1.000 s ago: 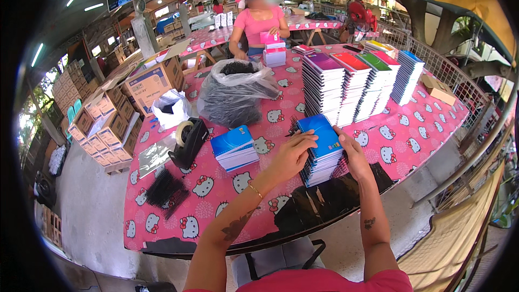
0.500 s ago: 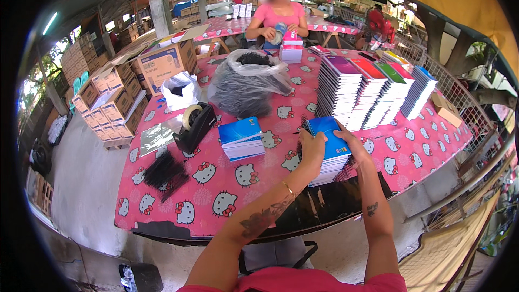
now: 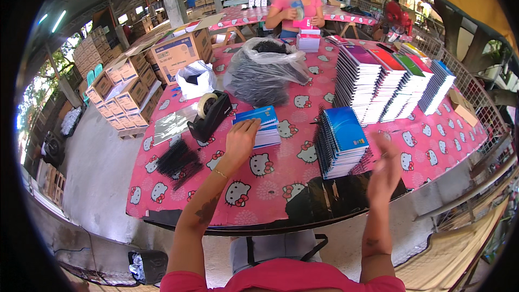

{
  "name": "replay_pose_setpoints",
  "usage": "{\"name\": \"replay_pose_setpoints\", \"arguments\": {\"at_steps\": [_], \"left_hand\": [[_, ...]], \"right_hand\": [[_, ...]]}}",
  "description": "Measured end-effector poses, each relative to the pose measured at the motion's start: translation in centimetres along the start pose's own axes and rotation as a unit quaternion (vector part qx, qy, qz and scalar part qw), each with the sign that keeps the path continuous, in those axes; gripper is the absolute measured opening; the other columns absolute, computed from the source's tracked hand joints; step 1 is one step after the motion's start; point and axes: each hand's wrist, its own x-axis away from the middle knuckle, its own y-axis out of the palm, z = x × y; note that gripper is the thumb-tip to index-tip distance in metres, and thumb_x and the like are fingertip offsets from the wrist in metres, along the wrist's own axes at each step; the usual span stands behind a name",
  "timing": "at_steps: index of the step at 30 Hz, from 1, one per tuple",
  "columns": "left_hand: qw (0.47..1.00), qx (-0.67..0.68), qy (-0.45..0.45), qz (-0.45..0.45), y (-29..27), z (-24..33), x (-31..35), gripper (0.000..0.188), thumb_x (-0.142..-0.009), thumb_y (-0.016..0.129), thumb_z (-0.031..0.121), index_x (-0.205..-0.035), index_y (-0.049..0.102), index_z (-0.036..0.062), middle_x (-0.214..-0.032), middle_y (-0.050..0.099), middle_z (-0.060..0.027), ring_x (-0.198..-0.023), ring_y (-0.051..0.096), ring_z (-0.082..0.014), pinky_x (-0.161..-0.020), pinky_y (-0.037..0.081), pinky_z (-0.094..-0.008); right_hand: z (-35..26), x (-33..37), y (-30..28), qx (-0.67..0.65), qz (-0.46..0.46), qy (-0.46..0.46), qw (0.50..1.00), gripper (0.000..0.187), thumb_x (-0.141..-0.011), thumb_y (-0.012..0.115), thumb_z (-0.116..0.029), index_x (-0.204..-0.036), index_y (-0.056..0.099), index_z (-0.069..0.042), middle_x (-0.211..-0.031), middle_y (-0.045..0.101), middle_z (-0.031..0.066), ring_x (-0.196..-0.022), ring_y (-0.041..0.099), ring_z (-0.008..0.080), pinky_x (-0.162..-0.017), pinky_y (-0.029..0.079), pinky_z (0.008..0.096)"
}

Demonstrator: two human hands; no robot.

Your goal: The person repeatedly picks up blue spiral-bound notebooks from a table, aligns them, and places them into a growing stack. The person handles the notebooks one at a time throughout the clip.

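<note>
My left hand (image 3: 242,139) is closed on the left edge of the top blue notepad (image 3: 258,113) of a short stack. That pad looks slightly raised, showing another blue cover beneath; the fingertips are partly hidden. My right hand (image 3: 385,170), somewhat blurred, is open and holds nothing, just right of a taller stack of blue spiral notebooks (image 3: 346,130). Black wire coils line this stack's left side. It stands near the table's front edge, touched by neither hand.
Left of the pads are a black tape dispenser (image 3: 210,116), clear plastic sheets (image 3: 174,125) and loose black coils (image 3: 178,163). Behind are a large bag of coils (image 3: 259,78) and a cardboard box (image 3: 181,54). Tall notebook stacks (image 3: 354,84) stand right. A co-worker (image 3: 294,8) handles pink pads opposite.
Both hands have let go of the spiral notebook stack. My left hand has moved left to the short blue stack; my right has drawn off to the right. The whole view has shifted.
</note>
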Motion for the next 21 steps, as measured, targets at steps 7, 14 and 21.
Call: {"name": "replay_pose_setpoints", "arguments": {"at_steps": [7,14,21], "left_hand": [[0.990,0.041,0.089,-0.098,-2.9,8.8,7.7,0.028,-0.083,0.068,0.010,-0.110,0.060,0.0072,-0.108,0.065,-0.0125,-0.107,0.061,-0.0311,-0.098,0.042,-0.0485],[0.785,0.453,-0.411,0.101,-2.5,12.8,15.4,0.055,-0.087,0.054,-0.003,-0.141,0.047,0.0007,-0.136,0.053,-0.0244,-0.128,0.052,-0.0359,-0.113,0.033,-0.0396],[0.962,-0.128,-0.226,0.080,-7.4,0.1,15.7,0.043,-0.088,0.056,0.000,-0.132,0.055,-0.0013,-0.120,0.061,-0.0208,-0.110,0.058,-0.0359,-0.096,0.046,-0.0425]], "right_hand": [[3.9,8.5,10.1,0.038,-0.203,0.066,0.976,0.061,-0.080,0.078,-0.008,-0.136,0.052,-0.002,-0.124,0.064,0.0199,-0.118,0.061,0.0295,-0.103,0.045,0.0401],[6.9,13.4,12.9,-0.204,-0.185,0.306,0.911,0.037,-0.084,0.069,0.005,-0.118,0.061,-0.005,-0.095,0.065,0.0046,-0.081,0.060,0.0099,-0.073,0.049,0.0259],[8.3,13.6,11.9,-0.186,-0.239,0.367,0.880,0.020,-0.085,0.073,0.000,-0.105,0.068,0.000,-0.085,0.063,-0.0021,-0.075,0.056,0.0050,-0.067,0.048,0.0212]]}}
